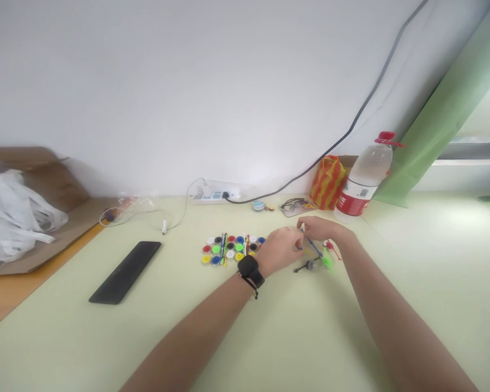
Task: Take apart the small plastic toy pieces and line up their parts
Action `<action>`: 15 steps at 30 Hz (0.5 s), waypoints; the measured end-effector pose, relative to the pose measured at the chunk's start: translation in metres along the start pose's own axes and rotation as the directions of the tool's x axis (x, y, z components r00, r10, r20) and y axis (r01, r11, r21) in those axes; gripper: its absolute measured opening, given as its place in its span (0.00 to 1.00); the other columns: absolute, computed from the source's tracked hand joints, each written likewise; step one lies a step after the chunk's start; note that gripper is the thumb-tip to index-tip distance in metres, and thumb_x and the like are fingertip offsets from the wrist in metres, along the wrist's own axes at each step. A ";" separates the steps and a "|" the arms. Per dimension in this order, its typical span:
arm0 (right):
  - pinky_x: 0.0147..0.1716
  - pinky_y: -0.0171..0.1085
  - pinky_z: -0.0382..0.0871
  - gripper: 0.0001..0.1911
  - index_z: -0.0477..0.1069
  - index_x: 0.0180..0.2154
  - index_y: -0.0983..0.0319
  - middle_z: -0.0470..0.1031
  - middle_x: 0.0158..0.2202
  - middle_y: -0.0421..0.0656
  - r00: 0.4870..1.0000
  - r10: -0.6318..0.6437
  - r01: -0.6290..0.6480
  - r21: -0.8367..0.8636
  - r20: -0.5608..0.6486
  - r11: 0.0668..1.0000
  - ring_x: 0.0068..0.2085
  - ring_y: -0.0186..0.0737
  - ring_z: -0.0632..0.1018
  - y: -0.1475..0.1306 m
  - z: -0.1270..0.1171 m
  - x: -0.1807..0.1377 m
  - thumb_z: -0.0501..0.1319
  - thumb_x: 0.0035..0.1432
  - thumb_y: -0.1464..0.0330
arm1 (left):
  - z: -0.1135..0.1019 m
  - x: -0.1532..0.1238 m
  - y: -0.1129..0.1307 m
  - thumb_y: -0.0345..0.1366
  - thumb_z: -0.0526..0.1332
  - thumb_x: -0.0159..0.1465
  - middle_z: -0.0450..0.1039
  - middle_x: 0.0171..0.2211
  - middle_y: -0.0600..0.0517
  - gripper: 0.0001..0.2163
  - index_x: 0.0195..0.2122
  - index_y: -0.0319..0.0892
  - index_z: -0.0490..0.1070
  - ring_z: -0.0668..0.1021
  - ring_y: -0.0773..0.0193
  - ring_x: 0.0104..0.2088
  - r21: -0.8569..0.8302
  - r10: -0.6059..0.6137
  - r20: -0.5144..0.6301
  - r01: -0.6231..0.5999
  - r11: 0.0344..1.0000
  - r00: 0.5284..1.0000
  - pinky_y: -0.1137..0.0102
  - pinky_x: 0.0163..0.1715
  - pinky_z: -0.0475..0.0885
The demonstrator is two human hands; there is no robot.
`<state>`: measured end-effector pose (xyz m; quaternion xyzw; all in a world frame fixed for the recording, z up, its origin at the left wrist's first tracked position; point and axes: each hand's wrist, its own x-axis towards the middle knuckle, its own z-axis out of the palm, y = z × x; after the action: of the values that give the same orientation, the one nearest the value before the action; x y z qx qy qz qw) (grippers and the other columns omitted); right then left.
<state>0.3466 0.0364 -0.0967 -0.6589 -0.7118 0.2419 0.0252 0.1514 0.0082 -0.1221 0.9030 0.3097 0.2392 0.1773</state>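
Note:
My left hand (280, 250), with a black watch on its wrist, is closed in a pinch beside my right hand (320, 228). Both hands meet over a thin blue stick (313, 247), and my right hand pinches its upper end. Just below them lie a small grey disc on a black stick (309, 266), a green piece (327, 262) and a red piece (331, 246). To the left, several small coloured round discs (228, 250) sit in rows with a few coloured sticks laid among them.
A black flat rectangular object (126, 271) lies at the left. A white power strip (214, 193) with cables, a water bottle (363, 188), a striped orange bag (328, 182) and glasses (294, 206) stand along the wall. A white plastic bag (12, 215) rests on cardboard at far left.

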 end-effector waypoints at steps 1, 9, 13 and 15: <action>0.28 0.35 0.67 0.16 0.74 0.45 0.60 0.78 0.41 0.47 1.000 0.011 -0.010 -0.009 0.014 1.000 0.36 0.43 0.78 0.001 0.000 -0.001 0.64 0.52 0.72 | 0.004 -0.001 0.000 0.35 0.67 0.61 0.77 0.31 0.51 0.05 0.30 0.43 0.72 0.78 0.58 0.38 0.056 0.003 0.029 -0.005 0.998 1.000 0.67 0.37 0.68; 0.26 0.36 0.65 0.07 0.79 0.29 0.58 0.79 0.32 0.43 0.971 -0.123 0.107 0.085 0.203 0.991 0.32 0.42 0.76 -0.007 -0.025 -0.029 0.63 0.46 0.72 | -0.007 -0.001 -0.013 0.35 0.67 0.63 0.79 0.35 0.48 0.03 0.34 0.43 0.76 0.78 0.52 0.44 0.197 0.040 0.128 -0.065 0.978 0.991 0.62 0.44 0.69; 0.25 0.37 0.65 0.09 0.81 0.30 0.55 0.80 0.31 0.41 0.892 -0.164 0.139 0.089 0.421 0.986 0.29 0.41 0.76 -0.014 -0.023 -0.033 0.69 0.41 0.67 | -0.021 -0.002 -0.019 0.32 0.65 0.63 0.79 0.43 0.49 0.06 0.41 0.44 0.76 0.78 0.55 0.45 0.162 0.071 0.176 -0.100 0.982 0.982 0.64 0.44 0.71; 0.26 0.36 0.64 0.13 0.82 0.30 0.55 0.80 0.32 0.40 0.876 -0.127 0.138 0.010 0.465 0.990 0.29 0.41 0.76 -0.018 -0.018 -0.029 0.74 0.36 0.65 | -0.022 -0.003 -0.021 0.28 0.63 0.63 0.78 0.45 0.48 0.09 0.44 0.44 0.76 0.78 0.55 0.46 0.183 0.067 0.205 -0.105 0.977 0.976 0.65 0.45 0.72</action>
<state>0.3401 0.0136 -0.0660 -0.5320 -0.7434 0.3817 -0.1368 0.1269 0.0258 -0.1150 0.9478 0.2727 0.1247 0.1082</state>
